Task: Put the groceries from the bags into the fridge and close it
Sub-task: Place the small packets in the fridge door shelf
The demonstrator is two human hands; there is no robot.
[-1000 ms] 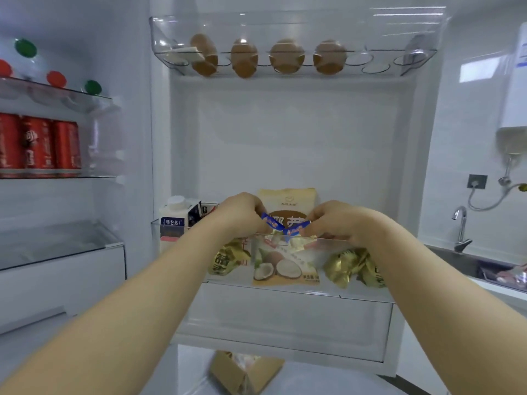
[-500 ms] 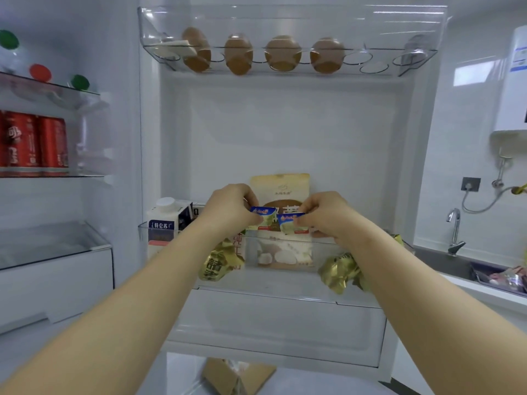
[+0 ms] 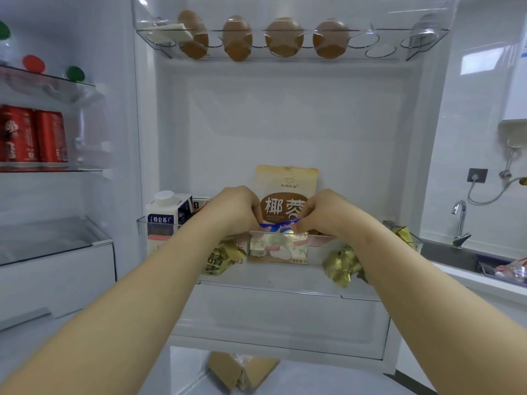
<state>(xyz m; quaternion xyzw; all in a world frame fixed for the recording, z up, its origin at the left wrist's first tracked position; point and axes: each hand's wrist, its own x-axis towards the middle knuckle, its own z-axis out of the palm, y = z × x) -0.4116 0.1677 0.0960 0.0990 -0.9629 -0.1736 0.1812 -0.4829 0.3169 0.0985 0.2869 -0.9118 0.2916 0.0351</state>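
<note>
- The open fridge door (image 3: 285, 124) fills the middle of the view; the fridge body is to the left, with a glass shelf (image 3: 51, 169) carrying red cans (image 3: 34, 135).
- A clear egg rack (image 3: 422, 38) runs across the top of the door; four brown eggs (image 3: 282, 38) sit in its left and middle holes.
- A clear door bin (image 3: 271, 276) spans the lower part of the door.
- A tall coconut bag (image 3: 286, 186) stands upright at the far side of the bin, in the middle; a milk carton (image 3: 168, 209) stands at the bin's left end.
- Two crumpled gold packets lie in the bin; one (image 3: 222, 258) is left of the coconut bag, the other (image 3: 340, 265) right of it.
- The left hand (image 3: 236, 209) and right hand (image 3: 325, 212) meet over the bin's near rim, in front of the coconut bag; the fingers of both are curled and pinch the ends of one item.
- That item is a small blue packet (image 3: 281, 225); it is held level just above the rim, between the two hands, with its lower part showing through the clear wall.
- A tap (image 3: 460, 223) stands over a sink at far right; a cardboard box (image 3: 242, 372) lies on the floor below the door.
</note>
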